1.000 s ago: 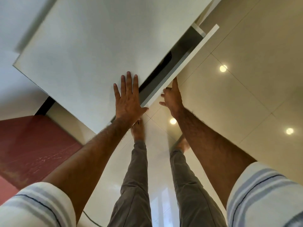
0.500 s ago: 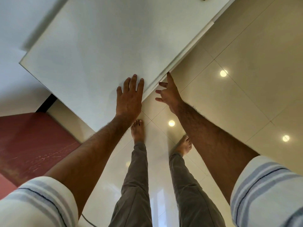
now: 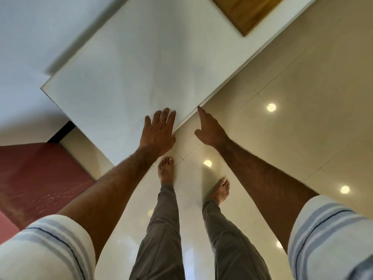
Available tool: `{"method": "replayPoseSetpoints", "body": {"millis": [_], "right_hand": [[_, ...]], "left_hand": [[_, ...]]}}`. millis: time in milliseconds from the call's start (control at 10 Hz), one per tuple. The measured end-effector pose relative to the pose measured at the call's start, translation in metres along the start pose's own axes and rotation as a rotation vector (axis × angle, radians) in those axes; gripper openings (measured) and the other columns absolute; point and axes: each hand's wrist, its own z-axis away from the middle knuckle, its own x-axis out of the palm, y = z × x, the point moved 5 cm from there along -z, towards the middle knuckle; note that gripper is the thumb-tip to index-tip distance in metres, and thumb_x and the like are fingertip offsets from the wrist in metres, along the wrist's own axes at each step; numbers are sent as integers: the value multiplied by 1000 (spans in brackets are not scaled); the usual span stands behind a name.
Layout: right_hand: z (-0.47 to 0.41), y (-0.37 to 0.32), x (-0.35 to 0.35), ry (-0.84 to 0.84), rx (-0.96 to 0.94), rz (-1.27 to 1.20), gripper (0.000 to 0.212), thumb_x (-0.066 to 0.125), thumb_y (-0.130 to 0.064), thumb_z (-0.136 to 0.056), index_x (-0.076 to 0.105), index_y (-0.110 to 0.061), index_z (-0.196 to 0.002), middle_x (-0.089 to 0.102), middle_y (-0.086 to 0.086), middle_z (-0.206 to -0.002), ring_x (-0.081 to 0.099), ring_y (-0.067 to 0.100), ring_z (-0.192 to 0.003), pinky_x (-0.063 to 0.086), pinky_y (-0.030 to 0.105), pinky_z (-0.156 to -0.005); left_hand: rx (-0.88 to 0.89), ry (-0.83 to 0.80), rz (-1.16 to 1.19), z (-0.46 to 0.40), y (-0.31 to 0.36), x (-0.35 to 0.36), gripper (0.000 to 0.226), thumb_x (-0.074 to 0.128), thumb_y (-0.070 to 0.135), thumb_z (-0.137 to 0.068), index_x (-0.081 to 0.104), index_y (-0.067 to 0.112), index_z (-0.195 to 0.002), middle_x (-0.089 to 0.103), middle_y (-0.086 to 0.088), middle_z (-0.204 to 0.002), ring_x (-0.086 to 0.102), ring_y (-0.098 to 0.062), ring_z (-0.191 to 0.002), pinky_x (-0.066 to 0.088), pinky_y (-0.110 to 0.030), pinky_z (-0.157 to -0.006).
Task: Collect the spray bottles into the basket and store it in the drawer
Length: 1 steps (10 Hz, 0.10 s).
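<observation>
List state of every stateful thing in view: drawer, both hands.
drawer front: shut, flush under the top, no gap showing
white cabinet top: bare where visible, a wooden board lies at its far end
left hand: open, flat on the cabinet top near its front edge
right hand: open, index fingertip at the drawer front's edge
basket, spray bottles: not visible

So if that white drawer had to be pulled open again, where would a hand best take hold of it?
Probably the top edge of the drawer front, from the floor side, fingertips hooked over it. No handle shows on it, and the right hand already points a finger there while the left hand lies flat on the white top.
</observation>
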Motion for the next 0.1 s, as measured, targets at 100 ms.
{"method": "replayPoseSetpoints", "body": {"millis": [100], "right_hand": [[24, -19, -25, 64, -182, 450, 84, 62, -32, -92, 12, -18, -157, 24, 13, -161, 28, 35, -145, 37, 50, -113]], "left_hand": [[-23, 29, -17, 17, -3, -22, 87, 41, 55, -97, -6, 15, -158, 7, -16, -167, 11, -36, -154, 17, -59, -121]]}}
